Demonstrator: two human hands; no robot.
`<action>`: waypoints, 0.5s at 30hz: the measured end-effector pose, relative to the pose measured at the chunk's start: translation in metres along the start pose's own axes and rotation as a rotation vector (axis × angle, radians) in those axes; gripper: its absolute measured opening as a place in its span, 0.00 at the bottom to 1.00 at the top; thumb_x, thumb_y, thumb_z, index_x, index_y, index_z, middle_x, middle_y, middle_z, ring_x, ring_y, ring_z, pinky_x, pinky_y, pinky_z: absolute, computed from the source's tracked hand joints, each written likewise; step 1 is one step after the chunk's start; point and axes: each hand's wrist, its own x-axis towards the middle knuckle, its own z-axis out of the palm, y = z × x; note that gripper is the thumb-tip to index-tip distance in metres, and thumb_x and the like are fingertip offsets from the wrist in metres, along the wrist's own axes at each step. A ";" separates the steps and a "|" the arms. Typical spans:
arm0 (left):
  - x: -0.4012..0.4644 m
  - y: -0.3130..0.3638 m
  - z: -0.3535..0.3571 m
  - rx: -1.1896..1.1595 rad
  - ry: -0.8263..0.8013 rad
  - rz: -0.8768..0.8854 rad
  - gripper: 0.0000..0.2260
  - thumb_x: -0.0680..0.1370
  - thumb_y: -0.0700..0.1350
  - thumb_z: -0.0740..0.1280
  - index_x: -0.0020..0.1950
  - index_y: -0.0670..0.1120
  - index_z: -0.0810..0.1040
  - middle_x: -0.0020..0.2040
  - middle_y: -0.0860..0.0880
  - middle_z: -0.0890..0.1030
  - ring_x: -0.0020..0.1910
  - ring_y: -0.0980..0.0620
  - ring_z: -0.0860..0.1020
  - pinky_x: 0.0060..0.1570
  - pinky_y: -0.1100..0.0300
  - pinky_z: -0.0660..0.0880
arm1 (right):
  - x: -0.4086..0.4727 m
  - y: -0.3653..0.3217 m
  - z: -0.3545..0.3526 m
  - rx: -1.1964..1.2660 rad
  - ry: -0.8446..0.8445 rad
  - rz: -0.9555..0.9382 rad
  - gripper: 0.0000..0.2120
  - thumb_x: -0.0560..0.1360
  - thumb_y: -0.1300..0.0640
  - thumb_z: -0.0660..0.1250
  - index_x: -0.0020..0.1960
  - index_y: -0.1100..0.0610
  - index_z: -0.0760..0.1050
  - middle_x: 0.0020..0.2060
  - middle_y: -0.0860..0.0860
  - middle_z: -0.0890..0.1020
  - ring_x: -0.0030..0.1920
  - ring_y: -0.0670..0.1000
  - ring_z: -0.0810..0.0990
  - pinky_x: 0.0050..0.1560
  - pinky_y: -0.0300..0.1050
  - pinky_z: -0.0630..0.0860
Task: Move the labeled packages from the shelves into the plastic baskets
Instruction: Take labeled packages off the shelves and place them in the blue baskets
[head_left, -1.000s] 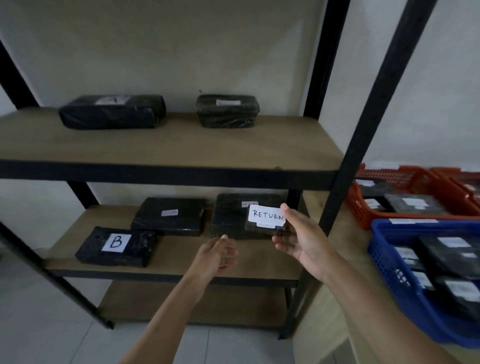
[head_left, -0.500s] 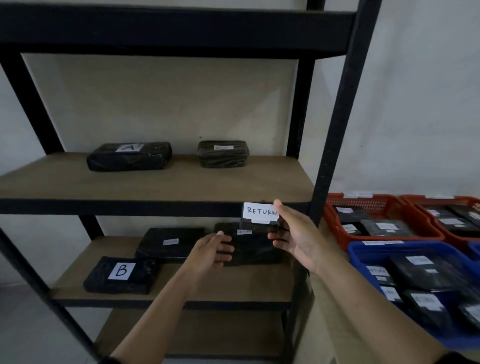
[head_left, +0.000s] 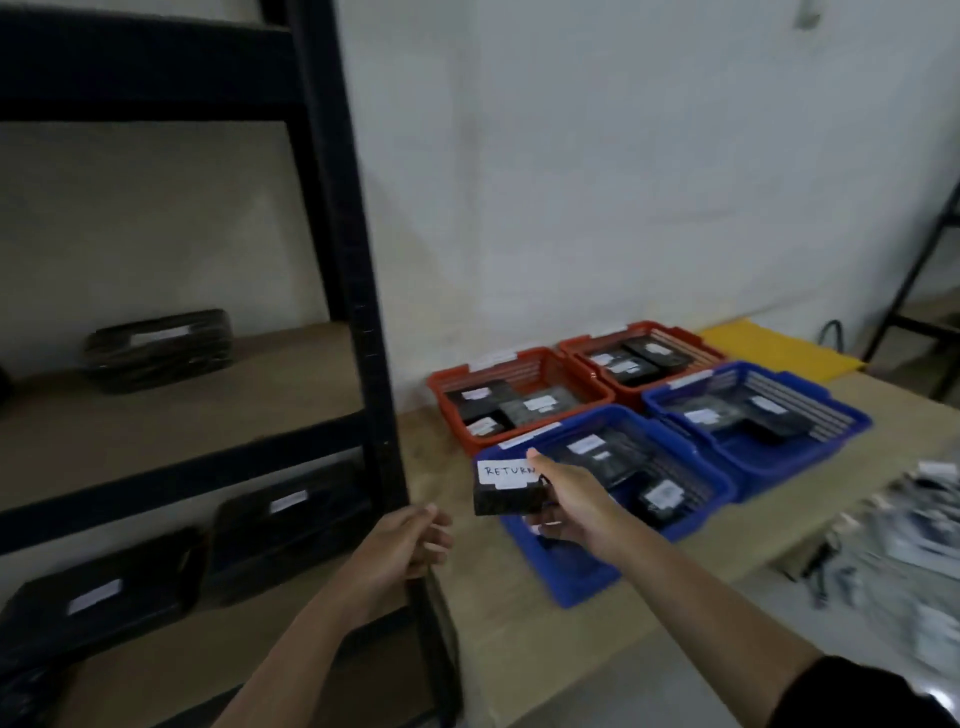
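Right hand (head_left: 563, 499) grips the RETURN package (head_left: 511, 488), thumb on top by the label; I read it as held at the near-left corner of the near blue basket (head_left: 571, 577), not yet set down; left hand (head_left: 402, 545) hangs with loosely curled fingers at the black shelf post (head_left: 358, 291), whether it touches the post I cannot tell, nothing in it.

Progress, my judgement: well along but unfinished; all four baskets on the counter (head_left: 519, 634) already carry packages, the near blue one, the far blue basket (head_left: 758, 415), the near red basket (head_left: 519, 395), the far red basket (head_left: 641, 353).

Left on the shelves: one upper-shelf package (head_left: 156, 348), two lower-shelf packages (head_left: 285, 514) (head_left: 98, 597), labels too blurred to read; more may sit out of view.
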 end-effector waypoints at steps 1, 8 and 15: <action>0.013 0.008 0.019 0.018 -0.012 -0.009 0.14 0.81 0.50 0.56 0.52 0.45 0.78 0.48 0.45 0.82 0.44 0.50 0.79 0.44 0.59 0.73 | 0.005 -0.001 -0.025 0.006 0.025 0.006 0.18 0.77 0.42 0.64 0.52 0.55 0.79 0.39 0.53 0.82 0.35 0.51 0.80 0.38 0.44 0.76; 0.114 0.068 0.167 0.044 -0.140 0.010 0.14 0.82 0.50 0.55 0.50 0.46 0.78 0.42 0.49 0.81 0.38 0.52 0.78 0.41 0.61 0.71 | 0.073 -0.021 -0.216 0.071 0.236 -0.003 0.16 0.76 0.46 0.67 0.51 0.60 0.80 0.42 0.56 0.83 0.40 0.55 0.81 0.42 0.49 0.78; 0.195 0.114 0.301 0.012 -0.173 -0.019 0.14 0.82 0.51 0.54 0.49 0.48 0.77 0.44 0.50 0.81 0.40 0.53 0.79 0.46 0.58 0.73 | 0.168 -0.038 -0.386 -0.116 0.417 0.048 0.17 0.77 0.45 0.65 0.49 0.60 0.77 0.42 0.56 0.79 0.38 0.53 0.78 0.47 0.51 0.80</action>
